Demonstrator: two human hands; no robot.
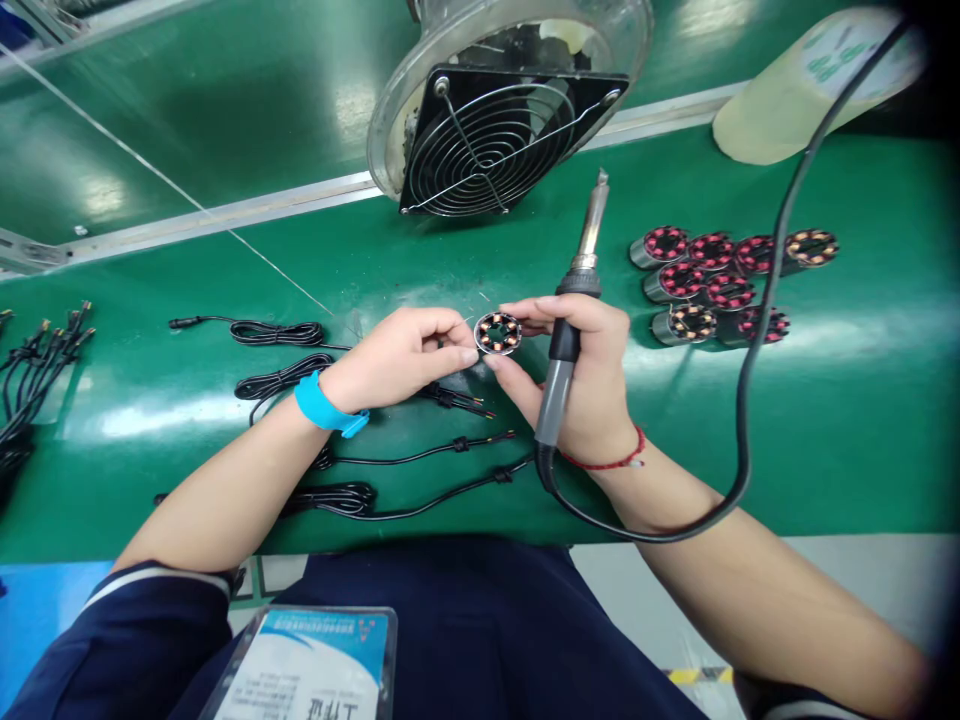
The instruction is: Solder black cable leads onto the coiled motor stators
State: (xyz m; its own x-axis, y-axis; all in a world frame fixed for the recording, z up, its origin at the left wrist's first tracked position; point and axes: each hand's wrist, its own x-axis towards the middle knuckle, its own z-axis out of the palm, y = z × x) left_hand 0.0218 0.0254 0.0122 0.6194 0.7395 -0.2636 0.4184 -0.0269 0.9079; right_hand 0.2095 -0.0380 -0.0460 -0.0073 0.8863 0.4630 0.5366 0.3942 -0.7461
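Observation:
A small round motor stator (498, 334) with copper windings is held over the bench, its wound face toward me. My left hand (409, 355), wearing a blue wristband, is closed with thumb and fingertips at the stator's left edge. With thumb and fingertips, my right hand (581, 375) grips the stator's right side. That same hand also holds a soldering iron (564, 345), its tip pointing up and away from the stator. Black cables (420, 455) with bare coloured wire ends lie beneath and beside my left hand. A thin pale line (172, 185) runs down toward that hand.
Several more stators (709, 285), mostly red-wound, stand at right. A fan with a wire guard (484, 150) stands behind my hands. A tape roll (787, 95) is at back right. More cables (37, 390) lie far left. The iron's cord (742, 430) loops over my right forearm.

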